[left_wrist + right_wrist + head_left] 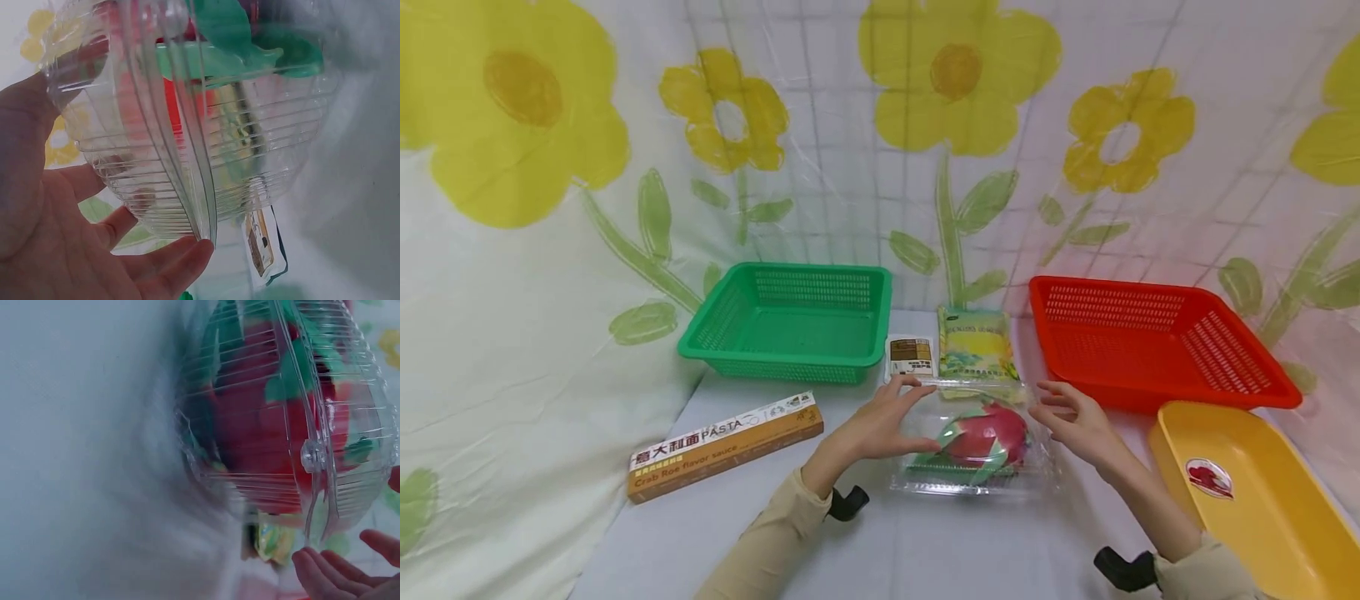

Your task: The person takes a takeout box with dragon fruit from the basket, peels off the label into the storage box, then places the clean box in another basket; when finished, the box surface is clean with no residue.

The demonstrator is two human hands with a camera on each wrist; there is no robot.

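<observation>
A clear plastic clamshell box [973, 479] sits at the middle of the table, its lid down over a red dragon fruit [992, 433] with green scales. My left hand [880, 425] is spread around the box's left end, thumb over the lid; in the left wrist view a fingertip [203, 249] touches the rim seam. At the other end is my right hand [1078, 421], fingers loosely bent. Its fingertips [306, 559] are at the lower rim in the right wrist view; whether they touch it I cannot tell.
Behind the box lie a yellow-green packet [976, 342] and a small white-brown sachet [912, 357]. A pasta box [726, 446] lies left. A green basket [786, 367] stands back left, a red basket [1157, 392] back right, and a yellow tray [1240, 500] front right.
</observation>
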